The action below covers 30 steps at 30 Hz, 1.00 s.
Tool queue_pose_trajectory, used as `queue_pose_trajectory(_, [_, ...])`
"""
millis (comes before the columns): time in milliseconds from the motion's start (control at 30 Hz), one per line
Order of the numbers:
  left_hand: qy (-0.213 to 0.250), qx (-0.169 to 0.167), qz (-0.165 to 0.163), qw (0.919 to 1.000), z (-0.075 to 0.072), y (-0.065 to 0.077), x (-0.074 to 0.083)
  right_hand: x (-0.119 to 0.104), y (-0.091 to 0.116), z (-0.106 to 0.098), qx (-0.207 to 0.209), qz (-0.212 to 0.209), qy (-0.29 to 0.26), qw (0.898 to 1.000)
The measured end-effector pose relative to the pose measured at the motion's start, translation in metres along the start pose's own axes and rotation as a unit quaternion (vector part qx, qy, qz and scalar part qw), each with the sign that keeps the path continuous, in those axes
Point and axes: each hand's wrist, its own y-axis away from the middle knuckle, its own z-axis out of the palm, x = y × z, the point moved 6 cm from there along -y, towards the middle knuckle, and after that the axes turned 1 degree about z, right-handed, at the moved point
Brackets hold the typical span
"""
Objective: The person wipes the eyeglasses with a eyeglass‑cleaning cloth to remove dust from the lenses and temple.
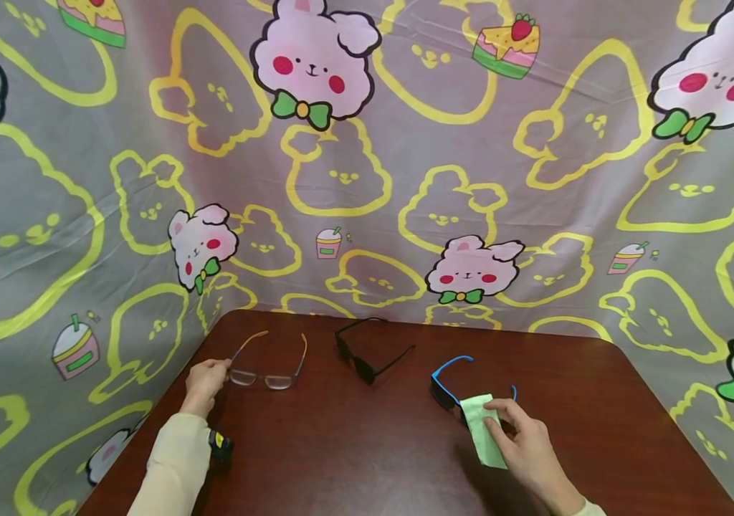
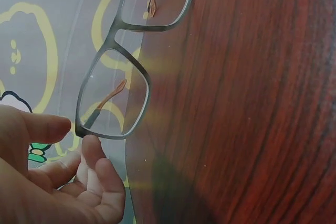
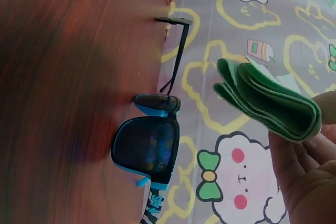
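Observation:
Clear eyeglasses (image 1: 261, 378) with dark rims and orange temple tips are at the left of the table, temples pointing to the back. My left hand (image 1: 206, 383) pinches their left front corner between thumb and index finger, and in the left wrist view the hand (image 2: 68, 177) is at the lower corner of the frame (image 2: 148, 85). Held in my right hand (image 1: 528, 444) is a folded light green cloth (image 1: 484, 433), its layers (image 3: 262, 98) visible in the right wrist view. Behind the cloth lie blue-and-black sunglasses (image 1: 444, 390), partly hidden by it in the head view.
Black sunglasses (image 1: 363, 369) with open temples lie near the back middle of the brown table (image 1: 354, 444). A patterned fabric sheet (image 1: 354, 179) hangs around the back and sides. A dark object with a yellow mark (image 1: 221, 444) is at the left wrist.

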Motion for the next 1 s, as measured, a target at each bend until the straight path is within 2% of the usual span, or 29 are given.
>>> queue_pose_trajectory(200, [-0.012, 0.011, 0.006, 0.9999, -0.0009, -0.0004, 0.0011, -0.0015, -0.0012, 0.0007, -0.011, 0.005, 0.003, 1.0])
queue_pose_trajectory(467, [-0.04, -0.002, 0.016, 0.9991, 0.0, 0.0019, 0.0042, 0.0, 0.0027, -0.0015, -0.007, 0.022, 0.011, 1.0])
queue_pose_trajectory(700, [-0.006, -0.021, -0.002, 0.9998, 0.0019, 0.0012, -0.001, 0.0042, 0.0067, -0.0041, -0.009, 0.013, 0.029, 0.999])
queue_pose_trajectory(833, [-0.014, -0.042, -0.007, 0.999, 0.002, 0.0012, -0.0015, 0.0042, 0.0068, -0.0042, -0.018, 0.012, 0.024, 0.999])
queue_pose_trajectory(1000, [-0.029, -0.089, -0.016, 0.9955, 0.0048, 0.0028, 0.0009, 0.0045, 0.0059, -0.0045, -0.025, 0.028, 0.016, 0.999])
